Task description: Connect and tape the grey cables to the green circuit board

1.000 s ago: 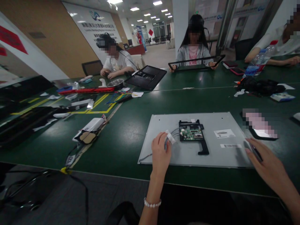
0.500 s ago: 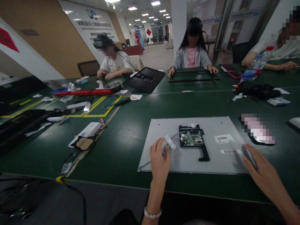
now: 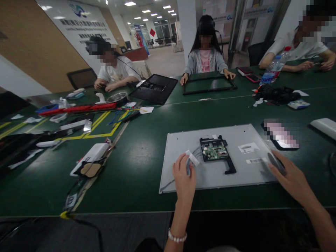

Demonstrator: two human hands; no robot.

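A grey metal panel lies flat on the green table in front of me. A small green circuit board in a black bracket sits near its middle, with grey cables running left to a white tag. My left hand rests on the panel over those cables, fingers curled around them. My right hand lies at the panel's right edge, its fingers closed on a dark slim tool.
A white box with a tan pad and black cord lies to the left. A black frame, held by a person opposite, and a black panel lie further back. A water bottle, a black bundle and a white object are at right.
The view has swung left and tilted, so the panel sits more to the right. The person opposite has laid the black frame flat. My hands have kept their places on the panel.
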